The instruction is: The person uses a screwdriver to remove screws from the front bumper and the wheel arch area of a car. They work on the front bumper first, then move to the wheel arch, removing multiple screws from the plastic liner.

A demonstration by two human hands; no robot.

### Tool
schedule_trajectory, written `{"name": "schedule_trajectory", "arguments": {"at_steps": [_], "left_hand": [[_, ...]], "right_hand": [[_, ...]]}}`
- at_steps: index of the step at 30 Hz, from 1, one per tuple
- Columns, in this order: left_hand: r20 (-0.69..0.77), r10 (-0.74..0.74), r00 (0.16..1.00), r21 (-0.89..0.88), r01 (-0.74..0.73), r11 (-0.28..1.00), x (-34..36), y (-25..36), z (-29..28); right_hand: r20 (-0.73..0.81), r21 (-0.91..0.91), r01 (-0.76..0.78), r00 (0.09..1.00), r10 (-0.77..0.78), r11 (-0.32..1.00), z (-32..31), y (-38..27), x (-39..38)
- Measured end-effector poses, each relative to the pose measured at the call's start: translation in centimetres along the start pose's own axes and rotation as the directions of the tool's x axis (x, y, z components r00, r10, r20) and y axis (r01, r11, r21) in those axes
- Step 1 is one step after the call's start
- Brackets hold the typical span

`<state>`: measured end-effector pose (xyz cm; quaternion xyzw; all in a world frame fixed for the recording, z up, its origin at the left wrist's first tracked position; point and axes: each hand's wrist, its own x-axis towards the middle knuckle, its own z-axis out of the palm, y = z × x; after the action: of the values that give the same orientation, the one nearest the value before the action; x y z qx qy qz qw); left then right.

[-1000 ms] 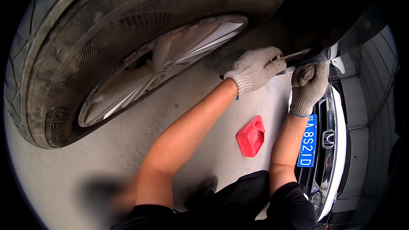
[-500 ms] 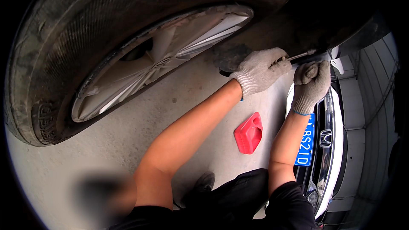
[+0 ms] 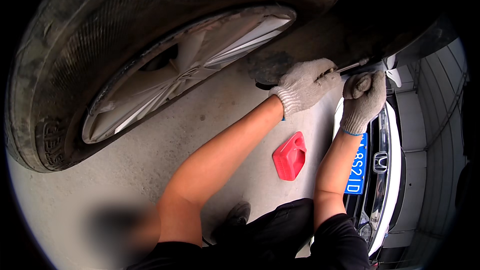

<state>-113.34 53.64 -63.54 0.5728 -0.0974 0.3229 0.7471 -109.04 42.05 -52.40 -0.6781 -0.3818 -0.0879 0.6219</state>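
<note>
Two hands: both in grey knit work gloves, raised side by side under a dark car underbody at upper right
Left hand (image 3: 306, 86): fingers curled and clenched around the near end of a thin metal tool, bare forearm running down to the lower middle
Right hand (image 3: 364, 99): closed into a fist just right of the left hand, close under the tool's far end; grip on the tool itself not clear enough to tell
Metal tool (image 3: 347, 66): slim silvery rod, tilted slightly upward to the right, poking out of the left glove toward the dark underbody above both hands
Underbody (image 3: 400, 15): black, shadowed, filling the upper right; point of contact with the tool hidden in darkness
Tyre (image 3: 65, 35): large, dusty, worn tread, filling the upper left, well apart from the hands
Wheel rim (image 3: 190, 65): pale silver spokes inside the tyre, facing down toward the floor
Red container (image 3: 290, 156): small plastic piece with a spout, lying on the floor between the two forearms
Floor (image 3: 150, 145): grey concrete, stained
White car (image 3: 385, 170): front end with blue plate, at right, beside the right forearm
Shoe (image 3: 235, 217): dark, on the floor near the lower middle
</note>
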Motion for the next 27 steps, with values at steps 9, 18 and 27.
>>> {"name": "schedule_trajectory", "arguments": {"at_steps": [9, 18, 27], "left_hand": [[-0.242, 0.191, 0.951, 0.396, -0.083, 0.915, -0.2, 0.2, 0.3], [-0.176, 0.043, 0.983, 0.123, -0.021, 0.992, -0.6, 0.3, 1.5], [-0.151, 0.077, 0.986, 0.145, -0.055, 0.988, 0.0, -0.6, 1.4]], "right_hand": [[-0.043, -0.336, 0.079, 0.994, -0.099, 0.938, -0.1, -0.1, -0.1], [0.04, -0.034, 0.002, 0.999, -0.001, 0.999, -0.3, -0.2, -0.1], [-0.051, -0.133, 0.014, 0.998, -0.021, 0.991, 0.1, 0.0, 0.1]]}}
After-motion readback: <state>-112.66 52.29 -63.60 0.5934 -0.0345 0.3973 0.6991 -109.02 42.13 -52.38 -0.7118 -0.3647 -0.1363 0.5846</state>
